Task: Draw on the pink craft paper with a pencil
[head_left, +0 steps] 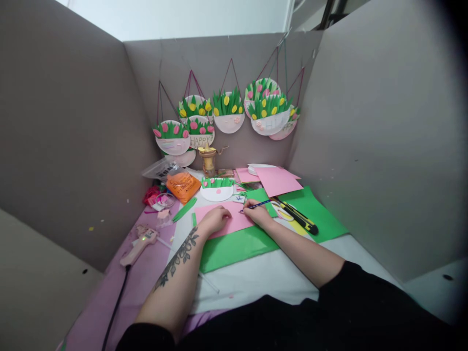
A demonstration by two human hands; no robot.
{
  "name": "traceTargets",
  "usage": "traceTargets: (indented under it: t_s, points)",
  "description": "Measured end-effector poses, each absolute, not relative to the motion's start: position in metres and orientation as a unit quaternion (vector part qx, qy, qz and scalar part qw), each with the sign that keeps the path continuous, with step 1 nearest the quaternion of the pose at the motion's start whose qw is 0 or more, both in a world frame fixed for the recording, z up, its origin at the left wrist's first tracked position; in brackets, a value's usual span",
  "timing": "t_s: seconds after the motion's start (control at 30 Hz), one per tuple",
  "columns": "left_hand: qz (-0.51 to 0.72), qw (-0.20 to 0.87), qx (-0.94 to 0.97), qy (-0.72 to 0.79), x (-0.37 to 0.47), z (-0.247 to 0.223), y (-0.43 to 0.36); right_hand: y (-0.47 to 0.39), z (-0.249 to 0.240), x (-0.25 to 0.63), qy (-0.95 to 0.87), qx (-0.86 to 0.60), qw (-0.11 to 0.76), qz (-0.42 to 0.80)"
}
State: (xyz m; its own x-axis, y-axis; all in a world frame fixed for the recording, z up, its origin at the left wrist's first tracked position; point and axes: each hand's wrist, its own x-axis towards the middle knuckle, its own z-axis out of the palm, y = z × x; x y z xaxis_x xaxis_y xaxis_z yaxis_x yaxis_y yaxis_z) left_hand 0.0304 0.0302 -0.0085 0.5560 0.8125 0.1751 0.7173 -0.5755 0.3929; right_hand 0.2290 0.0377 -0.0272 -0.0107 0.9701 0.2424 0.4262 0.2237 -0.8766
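A sheet of pink paper (239, 222) lies on green sheets (237, 248) in front of me. My right hand (257, 213) holds a dark patterned pencil (261, 203), its tip at the right part of the pink paper. On the left part of the same sheet rests my left hand (216, 219), its fingers curled inward; whether anything is under them is hidden. Just beyond the paper lies a white half-plate (217, 194) with green paper grass, pink flowers and one pink dot. A small white piece with blue marks (239, 199) sits beside it.
A pink glue gun (141, 246) with a black cord lies at left, near an orange bag (183, 186). At right are a black-and-yellow cutter (298, 217) and more pink sheets (278, 181). Decorated plates (229, 122) hang on the grey back partition, above a brown pencil sharpener (208, 162).
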Motion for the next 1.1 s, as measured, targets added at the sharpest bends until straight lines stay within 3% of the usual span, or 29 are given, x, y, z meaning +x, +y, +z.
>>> traceTargets:
  t_s: [1.1]
  points:
    - [0.168, 0.142, 0.872, 0.437, 0.0301, -0.0096, 0.0313, 0.0385, -0.0285, 0.2316, -0.64, -0.53, 0.469, 0.298]
